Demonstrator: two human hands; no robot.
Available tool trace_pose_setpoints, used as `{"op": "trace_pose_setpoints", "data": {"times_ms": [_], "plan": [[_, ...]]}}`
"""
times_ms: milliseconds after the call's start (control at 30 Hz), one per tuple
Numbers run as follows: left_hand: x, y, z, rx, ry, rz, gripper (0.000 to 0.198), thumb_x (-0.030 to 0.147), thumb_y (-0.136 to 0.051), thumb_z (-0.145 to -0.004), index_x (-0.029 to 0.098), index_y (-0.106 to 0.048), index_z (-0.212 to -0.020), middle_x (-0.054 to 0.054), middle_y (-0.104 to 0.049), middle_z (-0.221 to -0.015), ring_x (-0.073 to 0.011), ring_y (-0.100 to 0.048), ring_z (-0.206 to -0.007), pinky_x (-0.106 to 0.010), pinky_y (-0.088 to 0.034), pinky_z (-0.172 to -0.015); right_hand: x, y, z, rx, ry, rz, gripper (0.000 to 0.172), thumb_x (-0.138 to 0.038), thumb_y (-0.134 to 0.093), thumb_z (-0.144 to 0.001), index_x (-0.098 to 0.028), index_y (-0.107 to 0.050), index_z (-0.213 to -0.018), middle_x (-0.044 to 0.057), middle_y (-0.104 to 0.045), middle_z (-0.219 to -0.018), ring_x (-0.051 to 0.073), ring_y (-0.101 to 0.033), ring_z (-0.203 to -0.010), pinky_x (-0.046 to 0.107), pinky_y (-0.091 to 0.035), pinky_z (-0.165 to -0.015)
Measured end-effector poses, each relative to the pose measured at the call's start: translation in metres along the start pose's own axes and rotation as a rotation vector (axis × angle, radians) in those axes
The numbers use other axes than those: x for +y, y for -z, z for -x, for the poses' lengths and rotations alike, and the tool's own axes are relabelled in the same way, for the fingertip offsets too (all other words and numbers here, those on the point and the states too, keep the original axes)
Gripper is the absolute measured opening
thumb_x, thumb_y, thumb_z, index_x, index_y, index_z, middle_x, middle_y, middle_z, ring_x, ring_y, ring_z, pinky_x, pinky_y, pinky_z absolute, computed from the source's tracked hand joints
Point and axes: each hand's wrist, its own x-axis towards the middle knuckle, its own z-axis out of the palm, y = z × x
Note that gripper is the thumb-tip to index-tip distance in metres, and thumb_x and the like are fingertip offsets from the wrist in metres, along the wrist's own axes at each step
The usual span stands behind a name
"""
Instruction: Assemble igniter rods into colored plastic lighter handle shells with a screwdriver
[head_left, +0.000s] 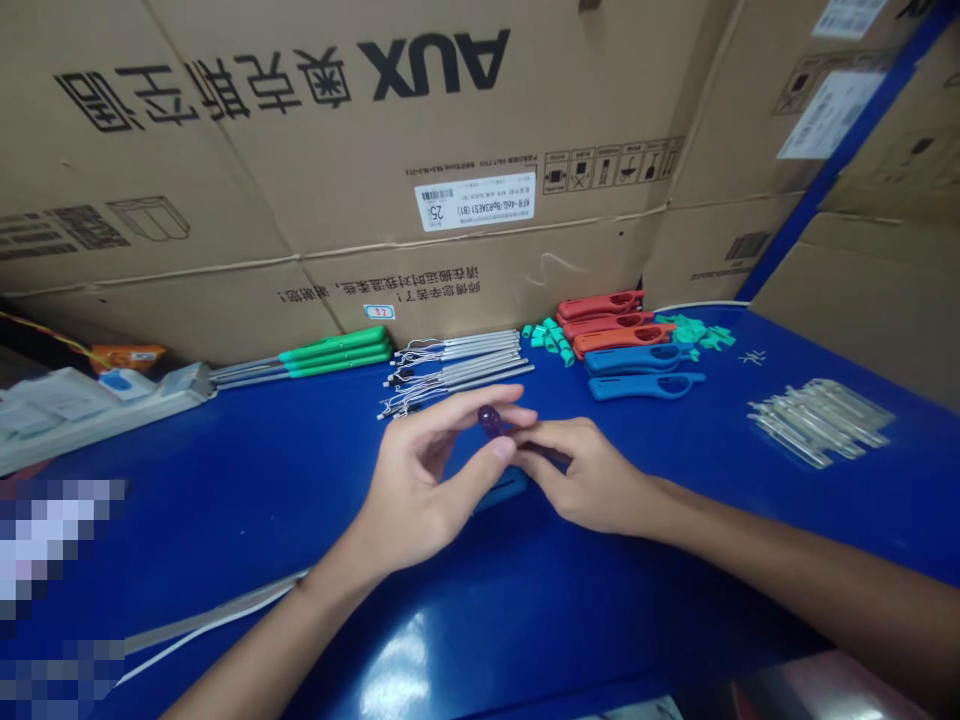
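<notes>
My left hand point(427, 490) is closed, with thumb and fingers around a small dark purple piece point(490, 420) that has a rounded, shiny end. Its kind cannot be made out. My right hand point(585, 475) meets it from the other side; thumb and forefinger pinch at the same piece, and the far part of it is hidden by the fingers. Below the hands a blue plastic shell point(501, 490) lies on the table, partly covered by my left hand.
Along the back lie green-handled lighters point(337, 348), metal tubes with wires point(480, 362), green sleeves point(555, 343), red shells point(600, 305), blue shells point(641, 386) and green bits point(697, 333). Clear plastic parts point(817, 420) are at right, a power strip point(112, 400) at left. Cardboard point(337, 180) stands behind.
</notes>
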Motion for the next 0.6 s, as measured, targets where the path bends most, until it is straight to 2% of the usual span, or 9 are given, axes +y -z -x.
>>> {"op": "trace_pose_setpoints", "data": {"times_ms": [67, 200, 300, 400, 500, 600], "plan": [[0.000, 0.000, -0.001, 0.010, 0.015, -0.012, 0.030, 0.019, -0.066, -0.086, 0.020, -0.066, -0.115, -0.006, -0.074, -0.103, -0.0195, -0.069, -0.095, -0.031, -0.055, -0.086, 0.001, 0.000, 0.000, 0.001, -0.015, -0.023, 0.015, -0.011, -0.053, -0.088, -0.015, -0.068, -0.088, 0.004, -0.072, -0.085, 0.014, -0.067, -0.075, 0.024, -0.052, -0.070], [-0.003, -0.006, -0.006, 0.115, -0.014, -0.076, 0.021, 0.018, -0.078, -0.073, 0.018, -0.071, -0.093, -0.004, -0.074, -0.091, -0.0192, -0.068, -0.088, -0.030, -0.052, -0.086, 0.006, 0.001, -0.002, 0.071, 0.031, -0.005, 0.006, -0.022, -0.068, -0.082, -0.016, -0.070, -0.083, 0.005, -0.069, -0.083, 0.015, -0.064, -0.076, 0.025, -0.051, -0.070], [-0.008, -0.009, -0.009, 0.152, -0.039, -0.077, 0.035, 0.019, -0.083, -0.066, 0.019, -0.068, -0.097, -0.004, -0.071, -0.094, -0.0198, -0.066, -0.089, -0.031, -0.050, -0.086, 0.008, 0.003, -0.003, 0.084, -0.006, -0.017, 0.011, -0.025, -0.067, -0.084, -0.016, -0.069, -0.078, 0.003, -0.069, -0.076, 0.014, -0.064, -0.070, 0.024, -0.050, -0.066], [-0.015, -0.004, -0.007, 0.047, -0.015, -0.194, 0.043, 0.023, -0.081, -0.068, 0.020, -0.062, -0.106, -0.005, -0.068, -0.101, -0.0206, -0.063, -0.093, -0.033, -0.049, -0.085, 0.006, 0.006, -0.003, 0.078, -0.096, -0.042, 0.005, -0.019, -0.067, -0.081, -0.016, -0.068, -0.085, 0.003, -0.072, -0.082, 0.016, -0.067, -0.077, 0.026, -0.052, -0.072], [-0.024, 0.004, -0.003, -0.127, 0.067, -0.432, 0.033, 0.023, -0.074, -0.070, 0.019, -0.060, -0.099, -0.003, -0.065, -0.095, -0.0185, -0.059, -0.086, -0.032, -0.047, -0.079, 0.004, 0.008, -0.004, 0.046, -0.143, -0.063, 0.008, -0.013, -0.060, -0.082, -0.017, -0.066, -0.086, 0.003, -0.073, -0.086, 0.016, -0.069, -0.081, 0.027, -0.054, -0.077], [-0.031, 0.007, -0.002, -0.219, 0.105, -0.564, 0.023, 0.021, -0.065, -0.073, 0.019, -0.059, -0.095, -0.002, -0.064, -0.090, -0.0176, -0.057, -0.083, -0.032, -0.046, -0.077, 0.003, 0.007, -0.004, 0.020, -0.159, -0.158, 0.015, -0.008, -0.056, -0.080, -0.015, -0.064, -0.090, 0.004, -0.073, -0.088, 0.015, -0.069, -0.085, 0.027, -0.054, -0.080]]}}
